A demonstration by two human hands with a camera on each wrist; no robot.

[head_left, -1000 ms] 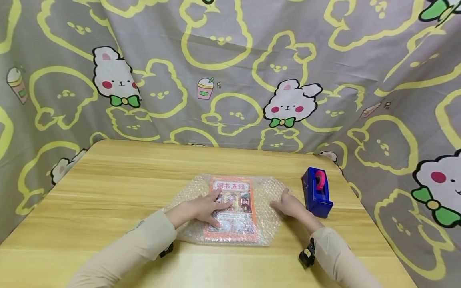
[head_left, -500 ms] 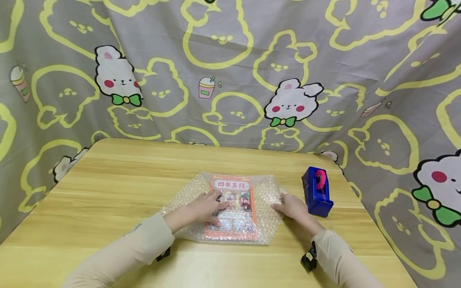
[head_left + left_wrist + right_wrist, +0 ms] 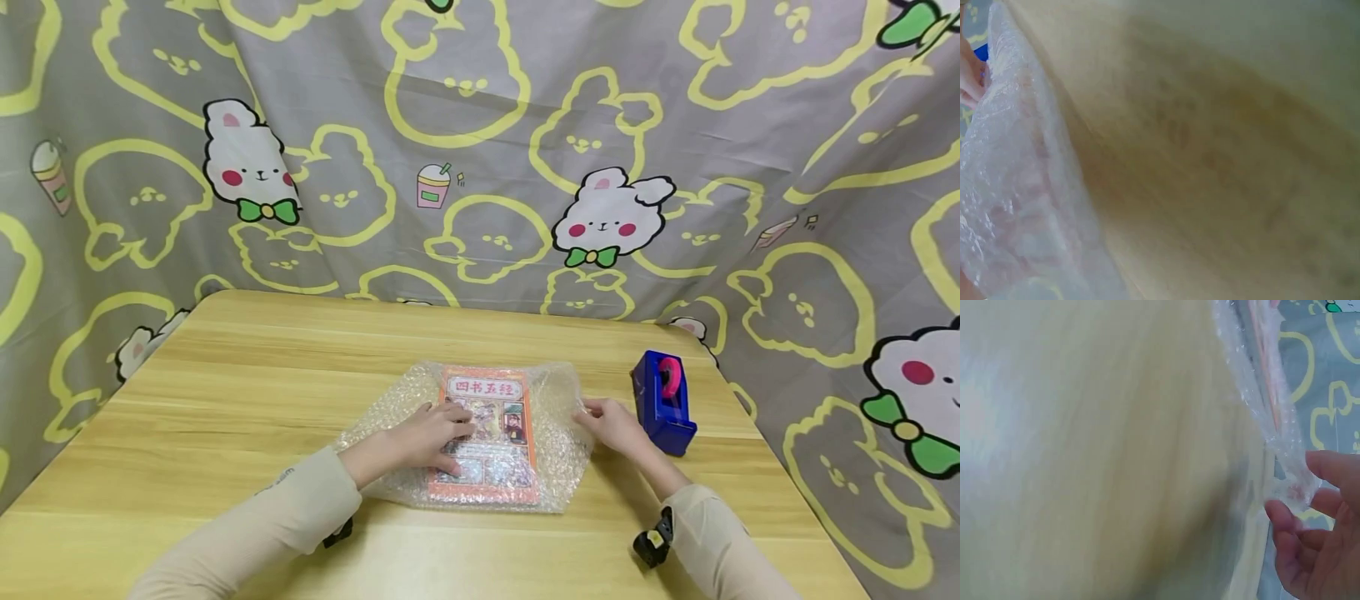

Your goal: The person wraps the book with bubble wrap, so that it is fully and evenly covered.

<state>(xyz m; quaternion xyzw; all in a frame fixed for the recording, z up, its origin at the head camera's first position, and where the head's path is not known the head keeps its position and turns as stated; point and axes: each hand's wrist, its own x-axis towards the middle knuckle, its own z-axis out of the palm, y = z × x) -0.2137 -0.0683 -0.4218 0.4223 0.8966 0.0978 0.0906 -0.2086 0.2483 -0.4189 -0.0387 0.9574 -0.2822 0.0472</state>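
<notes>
Orange book lying in bubble wrap on the worktop
The left hand rests over the book, thumb apart from the other fingers; the right hand's fingers pinch the wrap's right edge, near a blue tape dispenser.

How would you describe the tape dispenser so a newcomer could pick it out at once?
Find the wooden table in front of the patterned curtain. Toward its right edge in the head view, just right of the right hand, stands the tape dispenser. It is dark blue with a bright pink ring, unlike the orange book in clear bubble wrap.
</notes>
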